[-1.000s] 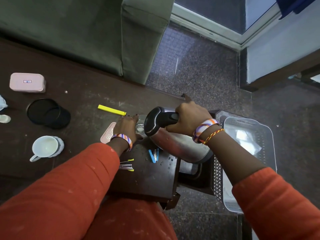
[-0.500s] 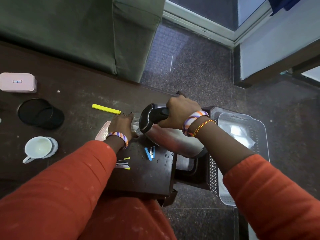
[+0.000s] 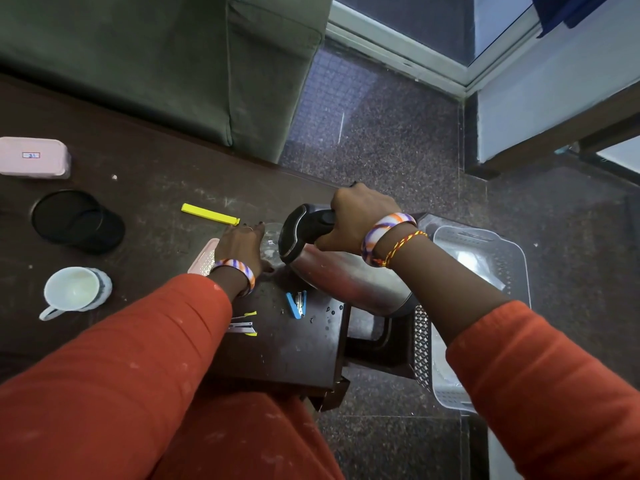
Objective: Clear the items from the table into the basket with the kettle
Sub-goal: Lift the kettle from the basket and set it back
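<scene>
A steel kettle [image 3: 349,278] with a black lid and handle hangs tilted over the right end of the dark table [image 3: 156,188], its spout toward a clear glass [image 3: 270,244]. My right hand [image 3: 360,216] grips the kettle's handle from above. My left hand [image 3: 242,245] wraps around the glass on the table, and hides most of it. A translucent grey basket [image 3: 516,271] stands on the floor to the right of the table, partly behind my right arm.
On the table lie a yellow clip [image 3: 210,214], a pink box [image 3: 33,157], black round lids [image 3: 76,221], a white cup [image 3: 74,289], a pink perforated piece [image 3: 204,258], a blue stapler [image 3: 297,303] and small cutters [image 3: 244,323]. A green sofa [image 3: 173,64] stands behind.
The view has shifted slightly between frames. The kettle stays tilted in my right hand and my left hand stays at the glass.
</scene>
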### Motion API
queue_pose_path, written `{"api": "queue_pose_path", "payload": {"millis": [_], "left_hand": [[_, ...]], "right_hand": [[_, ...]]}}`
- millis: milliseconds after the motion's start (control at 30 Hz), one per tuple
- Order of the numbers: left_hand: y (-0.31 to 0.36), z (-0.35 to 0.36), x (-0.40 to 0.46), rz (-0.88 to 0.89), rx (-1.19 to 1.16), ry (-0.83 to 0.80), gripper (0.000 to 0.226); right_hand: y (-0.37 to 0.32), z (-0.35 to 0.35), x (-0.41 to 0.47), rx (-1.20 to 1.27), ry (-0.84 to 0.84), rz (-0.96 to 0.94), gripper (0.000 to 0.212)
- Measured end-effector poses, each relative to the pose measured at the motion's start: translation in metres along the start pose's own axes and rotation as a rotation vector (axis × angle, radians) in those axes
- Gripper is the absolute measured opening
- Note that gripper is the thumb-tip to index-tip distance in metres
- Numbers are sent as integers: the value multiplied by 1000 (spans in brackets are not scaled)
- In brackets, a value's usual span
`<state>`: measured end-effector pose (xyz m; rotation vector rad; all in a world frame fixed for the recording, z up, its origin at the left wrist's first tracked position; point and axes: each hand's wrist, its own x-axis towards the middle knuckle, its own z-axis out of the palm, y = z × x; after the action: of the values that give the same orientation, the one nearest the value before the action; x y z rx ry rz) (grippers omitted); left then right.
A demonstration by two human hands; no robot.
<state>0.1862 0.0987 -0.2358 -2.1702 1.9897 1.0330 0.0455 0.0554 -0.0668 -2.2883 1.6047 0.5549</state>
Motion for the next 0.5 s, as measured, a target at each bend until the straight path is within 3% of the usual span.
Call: {"api": "queue_pose_path", "payload": {"millis": [500], "left_hand": [[4, -4, -4, -7, 0, -11, 91]], "right_hand": [[-2, -7, -1, -16, 3, -3, 41]]}}
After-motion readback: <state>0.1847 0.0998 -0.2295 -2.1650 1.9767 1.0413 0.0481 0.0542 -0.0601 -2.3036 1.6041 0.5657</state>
